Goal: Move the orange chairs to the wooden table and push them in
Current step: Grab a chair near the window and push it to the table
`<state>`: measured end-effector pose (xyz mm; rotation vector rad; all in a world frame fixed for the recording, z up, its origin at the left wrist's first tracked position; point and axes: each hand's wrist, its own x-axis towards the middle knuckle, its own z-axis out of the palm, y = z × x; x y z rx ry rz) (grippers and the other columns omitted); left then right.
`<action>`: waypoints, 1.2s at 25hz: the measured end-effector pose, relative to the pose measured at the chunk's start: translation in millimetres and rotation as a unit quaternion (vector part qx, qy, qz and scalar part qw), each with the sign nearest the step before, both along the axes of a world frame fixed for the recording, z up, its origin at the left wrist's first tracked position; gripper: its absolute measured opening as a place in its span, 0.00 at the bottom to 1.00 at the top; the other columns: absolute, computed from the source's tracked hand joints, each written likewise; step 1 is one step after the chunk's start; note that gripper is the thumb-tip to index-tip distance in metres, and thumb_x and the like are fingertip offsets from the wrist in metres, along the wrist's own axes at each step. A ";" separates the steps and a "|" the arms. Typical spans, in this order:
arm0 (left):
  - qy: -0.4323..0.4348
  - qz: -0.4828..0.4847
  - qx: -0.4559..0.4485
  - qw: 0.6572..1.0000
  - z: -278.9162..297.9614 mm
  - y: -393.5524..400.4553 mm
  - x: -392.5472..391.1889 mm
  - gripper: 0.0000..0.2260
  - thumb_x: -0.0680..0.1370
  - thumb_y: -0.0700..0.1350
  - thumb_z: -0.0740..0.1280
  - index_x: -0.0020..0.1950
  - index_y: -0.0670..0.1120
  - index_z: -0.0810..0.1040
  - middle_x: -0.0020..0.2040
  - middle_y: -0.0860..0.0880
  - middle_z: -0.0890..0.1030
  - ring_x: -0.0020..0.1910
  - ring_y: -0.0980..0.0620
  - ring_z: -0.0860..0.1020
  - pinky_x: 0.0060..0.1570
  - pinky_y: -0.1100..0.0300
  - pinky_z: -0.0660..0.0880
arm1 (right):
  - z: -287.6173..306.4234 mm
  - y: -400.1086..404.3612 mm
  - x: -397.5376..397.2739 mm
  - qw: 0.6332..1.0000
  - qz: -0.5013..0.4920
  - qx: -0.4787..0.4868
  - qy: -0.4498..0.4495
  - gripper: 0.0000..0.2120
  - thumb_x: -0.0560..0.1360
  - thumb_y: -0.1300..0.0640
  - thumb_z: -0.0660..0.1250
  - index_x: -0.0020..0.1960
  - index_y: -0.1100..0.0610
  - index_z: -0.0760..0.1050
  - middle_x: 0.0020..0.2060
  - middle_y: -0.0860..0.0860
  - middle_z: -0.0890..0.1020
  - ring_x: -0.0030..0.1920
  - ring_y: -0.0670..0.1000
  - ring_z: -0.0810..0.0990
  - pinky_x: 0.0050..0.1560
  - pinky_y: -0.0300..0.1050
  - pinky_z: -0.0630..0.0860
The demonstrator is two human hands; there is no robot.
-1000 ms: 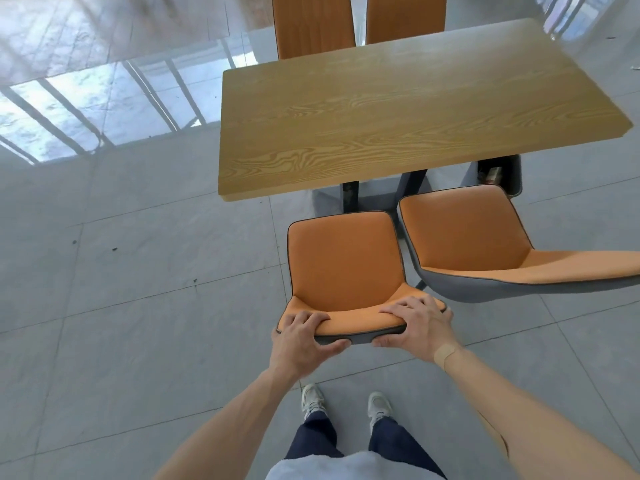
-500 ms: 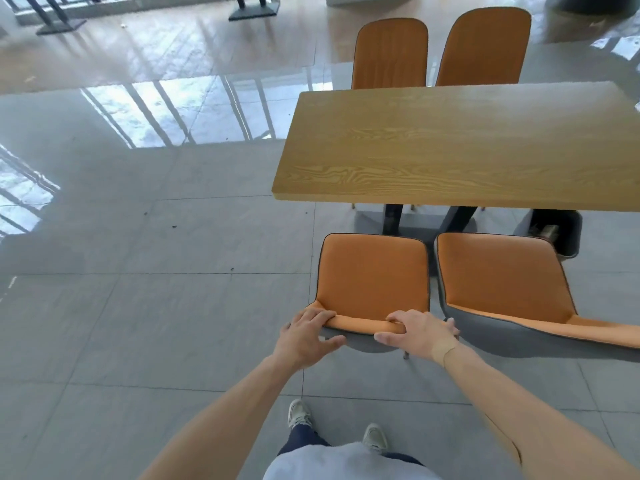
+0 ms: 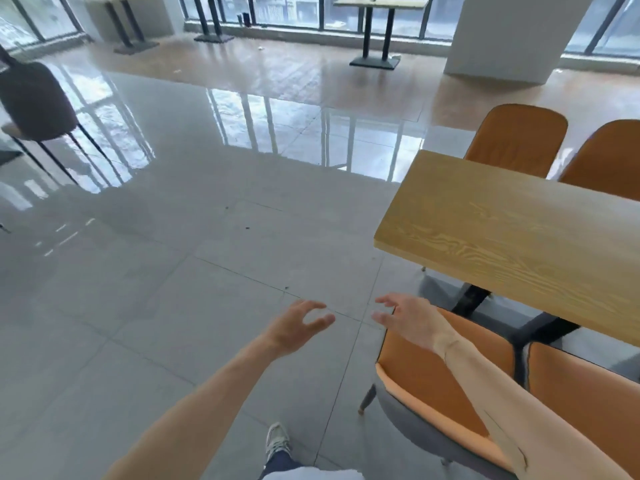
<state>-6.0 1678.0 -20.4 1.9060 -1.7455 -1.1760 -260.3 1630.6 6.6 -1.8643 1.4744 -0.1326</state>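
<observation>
The wooden table [image 3: 512, 233] stands at the right. An orange chair [image 3: 436, 386] with a grey shell sits at its near side, its seat partly under the table edge. A second orange chair [image 3: 585, 386] is beside it at the right edge. Two more orange chairs [image 3: 516, 140] [image 3: 606, 161] stand at the table's far side. My left hand [image 3: 294, 327] hovers over the floor, fingers spread, holding nothing. My right hand [image 3: 408, 320] floats above the near chair's front left corner, open and off the chair.
Glossy grey tile floor spreads to the left and ahead. A dark chair [image 3: 34, 102] stands at the far left. Another table [image 3: 377, 29] on a black base and a white pillar [image 3: 512, 36] stand by the windows at the back. My shoe [image 3: 277, 441] is below.
Both hands have let go of the near chair's backrest and lifted, now open. The view has swung up and to the left, so the table sits at the right.
</observation>
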 end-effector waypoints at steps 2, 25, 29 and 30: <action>0.011 0.029 -0.051 0.998 14.9 -32.6 48.8 0.21 0.78 0.59 0.66 0.67 0.50 0.75 0.67 0.48 0.74 0.68 0.49 0.71 0.70 0.54 0.64 | 22.6 -34.1 42.1 0.999 0.003 -0.034 -0.026 0.22 0.76 0.41 0.65 0.67 0.48 0.73 0.64 0.46 0.77 0.64 0.48 0.75 0.65 0.50 0.71; 0.048 -0.063 -0.275 0.958 130.0 -442.9 159.2 0.27 0.71 0.73 0.60 0.64 0.62 0.75 0.64 0.62 0.75 0.62 0.66 0.72 0.60 0.69 0.65 | 108.9 -384.8 116.7 0.963 -0.074 -0.242 -0.090 0.21 0.74 0.35 0.63 0.64 0.41 0.74 0.63 0.40 0.76 0.63 0.43 0.73 0.65 0.48 0.71; 0.065 -0.068 -0.284 0.954 132.8 -517.2 138.5 0.27 0.71 0.74 0.60 0.64 0.63 0.75 0.63 0.65 0.75 0.62 0.68 0.71 0.57 0.72 0.64 | 117.4 -450.1 93.9 0.955 -0.107 -0.260 -0.090 0.20 0.74 0.35 0.63 0.63 0.41 0.75 0.62 0.40 0.77 0.63 0.44 0.74 0.65 0.48 0.70; 0.067 -0.072 -0.285 0.954 132.4 -534.8 134.8 0.27 0.70 0.74 0.60 0.64 0.63 0.75 0.63 0.65 0.75 0.62 0.67 0.71 0.57 0.71 0.64 | 117.1 -463.6 89.9 0.955 -0.115 -0.258 -0.089 0.20 0.74 0.35 0.63 0.63 0.41 0.75 0.62 0.40 0.77 0.63 0.43 0.74 0.64 0.47 0.70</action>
